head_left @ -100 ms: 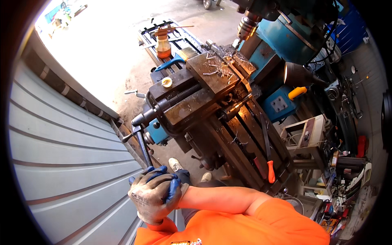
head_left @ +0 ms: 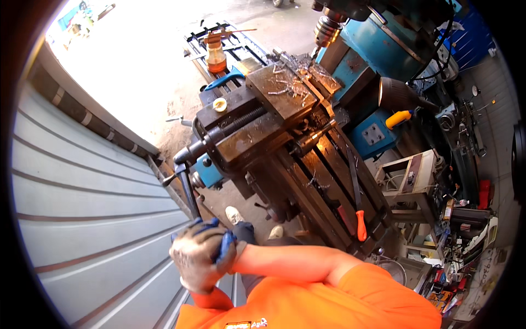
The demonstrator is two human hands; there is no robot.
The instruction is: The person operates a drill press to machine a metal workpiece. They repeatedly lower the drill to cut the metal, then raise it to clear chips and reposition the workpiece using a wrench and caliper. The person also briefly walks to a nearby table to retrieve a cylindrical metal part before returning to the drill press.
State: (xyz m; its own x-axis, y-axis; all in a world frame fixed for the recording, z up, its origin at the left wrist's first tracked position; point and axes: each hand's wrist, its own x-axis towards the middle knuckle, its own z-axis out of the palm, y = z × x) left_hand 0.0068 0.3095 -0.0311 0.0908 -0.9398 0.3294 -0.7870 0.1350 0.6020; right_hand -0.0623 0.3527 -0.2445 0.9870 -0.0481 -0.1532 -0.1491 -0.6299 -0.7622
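While a long dark steel crank handle (head_left: 189,192) slants down from the screw end of a heavy brown metal vise (head_left: 251,145), at seven o'clock from the vise's middle, the left hand (head_left: 192,267) and right hand (head_left: 226,249), in grey gloves with blue patches, clench together over its lower end, fingers curled and overlapping in a blur! So the grip is made; how tight the vise stands, and how much turning is left, I can't tell. Curly silver metal shavings (head_left: 293,88) litter its top at one o'clock, so some cutting looks done and clearing them looks left. Farther out: a blue-handled brush (head_left: 222,79) and a clear jar of amber liquid (head_left: 216,61) at eleven, a shiny steel drill chuck (head_left: 327,31) at one, an orange-handled tool (head_left: 361,225) at four. A pale ribbed metal shutter (head_left: 104,203) crowds eight o'clock, possibly tight for the handle's swing.
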